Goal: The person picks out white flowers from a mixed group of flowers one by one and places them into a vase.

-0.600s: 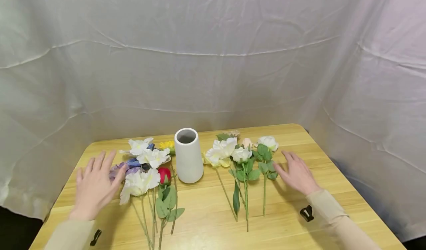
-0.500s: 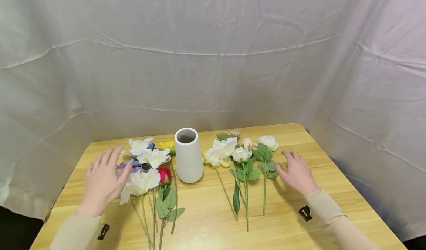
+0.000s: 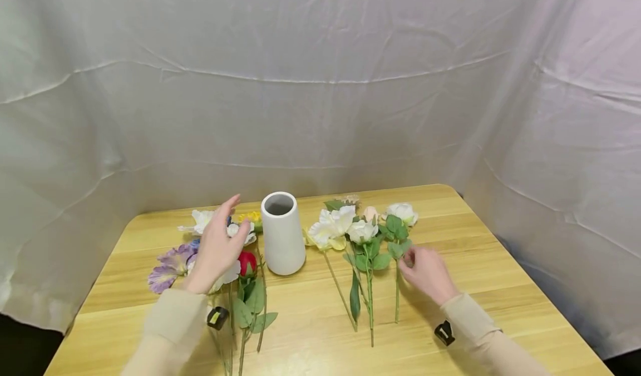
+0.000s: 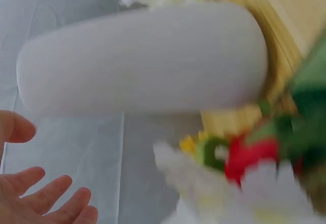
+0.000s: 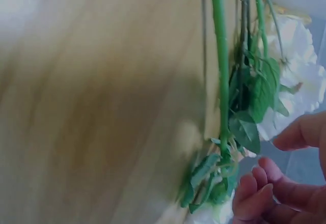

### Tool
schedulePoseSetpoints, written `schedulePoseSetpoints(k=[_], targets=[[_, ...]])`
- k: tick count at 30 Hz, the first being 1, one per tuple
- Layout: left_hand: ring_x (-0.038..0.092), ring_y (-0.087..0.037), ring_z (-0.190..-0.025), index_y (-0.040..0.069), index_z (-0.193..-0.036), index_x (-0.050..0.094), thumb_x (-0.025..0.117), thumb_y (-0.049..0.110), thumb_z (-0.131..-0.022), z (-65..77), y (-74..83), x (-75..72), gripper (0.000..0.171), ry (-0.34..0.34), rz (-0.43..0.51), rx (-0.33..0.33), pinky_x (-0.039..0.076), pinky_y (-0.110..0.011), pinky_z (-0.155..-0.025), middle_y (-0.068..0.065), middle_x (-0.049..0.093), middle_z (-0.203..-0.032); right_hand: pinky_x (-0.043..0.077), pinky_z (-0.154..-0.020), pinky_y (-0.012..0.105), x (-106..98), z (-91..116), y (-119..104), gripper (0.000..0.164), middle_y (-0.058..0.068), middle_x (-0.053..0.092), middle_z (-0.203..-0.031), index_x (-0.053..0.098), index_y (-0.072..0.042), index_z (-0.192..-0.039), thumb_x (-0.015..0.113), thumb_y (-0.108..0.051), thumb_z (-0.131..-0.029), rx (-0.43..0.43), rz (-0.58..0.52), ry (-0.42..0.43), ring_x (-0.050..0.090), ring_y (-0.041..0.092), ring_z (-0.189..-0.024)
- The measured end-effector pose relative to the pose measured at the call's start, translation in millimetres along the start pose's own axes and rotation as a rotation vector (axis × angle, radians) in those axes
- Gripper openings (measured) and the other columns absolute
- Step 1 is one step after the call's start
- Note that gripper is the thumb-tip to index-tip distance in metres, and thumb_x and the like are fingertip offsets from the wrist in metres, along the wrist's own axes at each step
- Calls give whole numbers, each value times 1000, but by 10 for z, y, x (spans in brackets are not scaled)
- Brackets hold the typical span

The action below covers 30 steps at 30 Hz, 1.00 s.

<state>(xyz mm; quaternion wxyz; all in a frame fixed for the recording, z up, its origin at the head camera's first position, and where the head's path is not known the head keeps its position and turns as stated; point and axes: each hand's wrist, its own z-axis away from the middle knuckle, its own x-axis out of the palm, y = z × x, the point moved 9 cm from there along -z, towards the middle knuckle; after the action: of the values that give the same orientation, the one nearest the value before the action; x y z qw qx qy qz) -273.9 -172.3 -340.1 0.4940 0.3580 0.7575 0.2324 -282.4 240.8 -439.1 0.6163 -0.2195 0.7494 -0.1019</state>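
My left hand [image 3: 218,251] hovers over the left group of artificial flowers, fingers extended and thumb apart, holding nothing. Just right of it stands a white vase [image 3: 284,245]; in the left wrist view the vase [image 4: 142,61] lies beyond the spread fingers. A purple flower [image 3: 172,265], white flowers and a red rose [image 3: 247,262] surround this hand, which partly covers some of them. My right hand [image 3: 425,273] is beside the green stem [image 3: 397,298] of a white rose [image 3: 402,213]. Its fingers are bent, with a gap to the thumb in the right wrist view.
More stems lie between vase and right hand: a white-and-yellow flower [image 3: 332,228] and another white rose [image 3: 363,232]. A yellow flower [image 3: 250,217] lies left of the vase. Grey cloth [image 3: 320,120] hangs behind the wooden table [image 3: 310,331].
My left hand has moved right and forward, off the purple flower toward the vase. My right hand has shifted left and nearer to me, its fingers bending beside the white rose's stem.
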Motion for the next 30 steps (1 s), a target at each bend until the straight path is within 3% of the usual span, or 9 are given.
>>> schedulePoseSetpoints(k=[6, 11, 21, 30], targets=[[41, -38, -127, 11, -147, 30, 43, 38, -100, -25, 63, 228, 56, -36, 131, -26, 36, -57, -101, -18, 41, -143, 33, -38, 21, 201, 63, 119, 36, -4, 41, -49, 47, -12, -57, 62, -24, -88, 141, -30, -162, 36, 9, -41], [40, -40, -128, 9, -148, 26, 41, 45, -99, -21, 44, 392, 63, -72, 200, -57, 36, -55, -102, -19, 37, -145, 24, -35, 17, 305, 76, 198, 46, -8, 31, -45, 42, -14, -51, 64, -32, -87, 192, -37, -212, 26, 6, -39], [43, -35, -126, 11, -147, 28, 54, 50, -92, -38, 62, 558, 72, -87, 231, -87, 37, -52, -103, -14, 39, -145, 23, -37, 18, 386, 28, 283, 46, -8, 30, -45, 40, -15, -50, 67, -32, -83, 234, -74, -235, 24, 6, -40], [47, -27, -120, 16, -143, 32, 63, 53, -85, -52, 54, 625, 75, -62, 208, -79, 39, -53, -98, -8, 50, -130, 36, -47, 25, 433, -10, 345, 35, -4, 41, -47, 47, -12, -53, 66, -20, -82, 265, -195, -265, 37, 10, -43]])
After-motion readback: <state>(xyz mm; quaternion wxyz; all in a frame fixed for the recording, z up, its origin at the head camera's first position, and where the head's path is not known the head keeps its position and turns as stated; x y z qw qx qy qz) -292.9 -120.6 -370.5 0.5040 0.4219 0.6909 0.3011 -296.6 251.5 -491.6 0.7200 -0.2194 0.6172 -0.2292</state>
